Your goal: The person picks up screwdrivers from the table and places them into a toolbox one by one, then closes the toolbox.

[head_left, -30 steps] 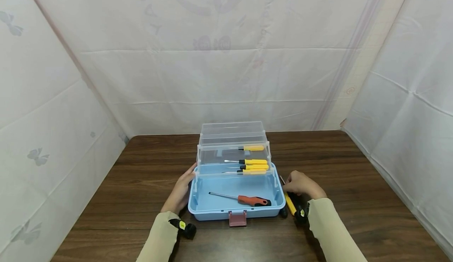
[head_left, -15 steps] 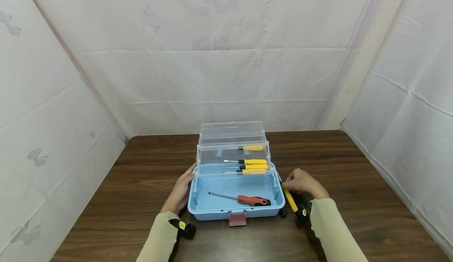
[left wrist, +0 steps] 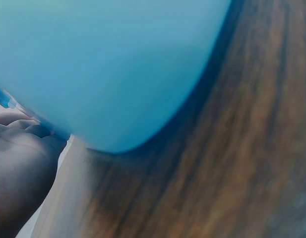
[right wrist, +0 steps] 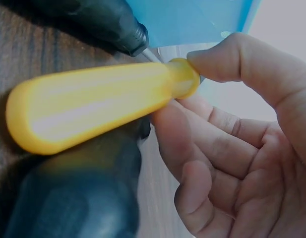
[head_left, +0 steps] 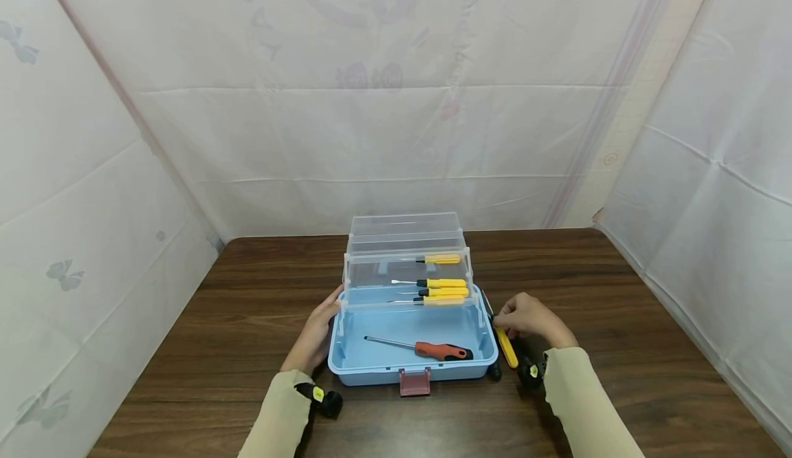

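My left hand (head_left: 314, 337) holds the left side of a light blue toolbox (head_left: 411, 375) with its clear lid raised. In the left wrist view, the toolbox wall (left wrist: 108, 74) fills much of the frame and hides part of the fingers. My right hand (head_left: 533, 320) is by the box's right side. Its thumb and fingertips pinch a yellow-handled screwdriver (right wrist: 98, 101) at the collar; the handle points toward the person. Inside the box lies an orange and black screwdriver (head_left: 436, 350). Several yellow screwdrivers (head_left: 445, 283) sit in the clear trays.
A black handle (right wrist: 105, 22) lies between the yellow handle and the box. Another dark handle (right wrist: 88, 198) shows on the other side. The box stands on a dark wooden table (head_left: 247, 334), with pale cloth (head_left: 396, 155) hanging behind it.
My right hand has shifted slightly right and now pinches the yellow-handled screwdriver near its collar, its shank showing beside the box. The left hand and toolbox stay in place.
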`<control>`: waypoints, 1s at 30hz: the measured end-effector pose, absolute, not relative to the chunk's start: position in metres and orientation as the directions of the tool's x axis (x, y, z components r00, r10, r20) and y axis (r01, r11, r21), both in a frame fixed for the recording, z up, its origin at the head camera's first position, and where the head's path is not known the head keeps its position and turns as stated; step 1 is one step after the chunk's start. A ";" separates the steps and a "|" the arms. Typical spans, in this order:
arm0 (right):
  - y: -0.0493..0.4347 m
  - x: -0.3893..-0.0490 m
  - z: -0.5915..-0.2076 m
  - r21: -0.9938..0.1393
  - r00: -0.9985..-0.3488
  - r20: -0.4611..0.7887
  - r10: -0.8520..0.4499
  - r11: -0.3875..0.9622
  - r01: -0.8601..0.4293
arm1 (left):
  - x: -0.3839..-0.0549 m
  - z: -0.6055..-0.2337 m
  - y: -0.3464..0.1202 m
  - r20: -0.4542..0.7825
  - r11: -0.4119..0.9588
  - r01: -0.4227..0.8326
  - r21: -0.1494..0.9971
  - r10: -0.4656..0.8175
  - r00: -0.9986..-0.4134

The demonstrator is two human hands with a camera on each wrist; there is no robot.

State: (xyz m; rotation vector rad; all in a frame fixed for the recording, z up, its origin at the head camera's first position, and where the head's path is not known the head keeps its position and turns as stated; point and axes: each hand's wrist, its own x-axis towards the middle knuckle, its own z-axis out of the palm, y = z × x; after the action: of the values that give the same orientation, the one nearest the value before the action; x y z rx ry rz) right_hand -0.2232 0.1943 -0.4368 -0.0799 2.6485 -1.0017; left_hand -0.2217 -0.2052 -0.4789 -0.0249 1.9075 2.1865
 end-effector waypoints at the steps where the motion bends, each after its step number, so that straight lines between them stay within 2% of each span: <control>1: 0.194 -0.224 -0.437 -0.657 -0.952 -0.262 -0.159 0.752 0.056 | -0.222 -0.479 -0.205 -0.166 -0.116 -0.187 0.975 0.169 -0.971; 19: 0.199 -0.227 -0.434 -0.710 -0.958 -0.252 -0.138 0.699 0.086 | -0.221 -0.479 -0.205 -0.173 -0.115 -0.194 0.974 0.165 -0.971; 30: 0.201 -0.225 -0.427 -0.705 -0.977 -0.163 -0.136 0.709 0.019 | -0.221 -0.478 -0.205 -0.169 -0.118 -0.190 0.975 0.169 -0.971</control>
State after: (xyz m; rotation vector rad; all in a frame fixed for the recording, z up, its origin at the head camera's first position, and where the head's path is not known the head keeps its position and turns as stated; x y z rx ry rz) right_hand -0.2252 0.2009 -0.4272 -0.0939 2.7129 -1.1222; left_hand -0.2214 -0.2046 -0.4780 -0.0243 1.9085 2.1844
